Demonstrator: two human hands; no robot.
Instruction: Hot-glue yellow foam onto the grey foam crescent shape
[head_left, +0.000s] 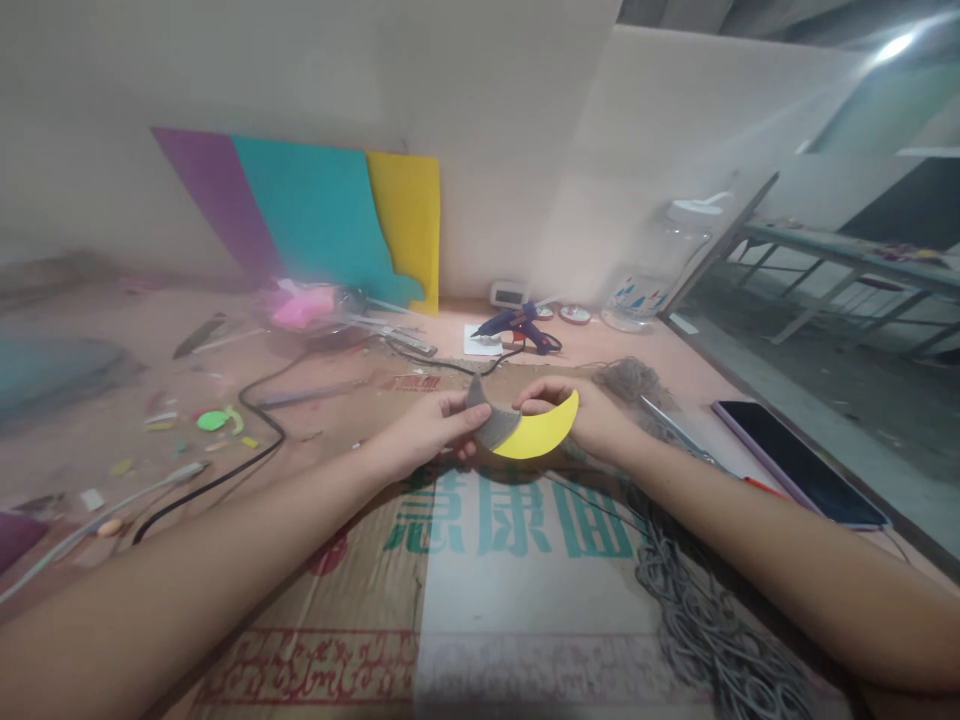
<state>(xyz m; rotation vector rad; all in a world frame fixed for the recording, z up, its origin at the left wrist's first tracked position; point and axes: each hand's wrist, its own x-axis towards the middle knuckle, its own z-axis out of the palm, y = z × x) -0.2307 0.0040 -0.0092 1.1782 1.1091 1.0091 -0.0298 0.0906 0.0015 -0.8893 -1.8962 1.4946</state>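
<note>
While a pale wall [517,150] stands at 12 o'clock in the head view, cardboard [367,590] lies on the table [701,360]. Mid-view, the left hand [431,430] pinches a grey-and-yellow crescent [523,438], long axis 9-to-3, tips toward 12; the right hand [592,420] curls behind it, its grip unclear.

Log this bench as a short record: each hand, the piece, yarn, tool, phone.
Piece: yellow crescent, one end covered in grey
Left hand: pinches the grey end
Right hand: fingertips by the inner curve, contact unclear
Yarn: loose grey strands, lower right
Tool: blue glue gun, nozzle over a white card
Phone: far right, screen dark
</note>
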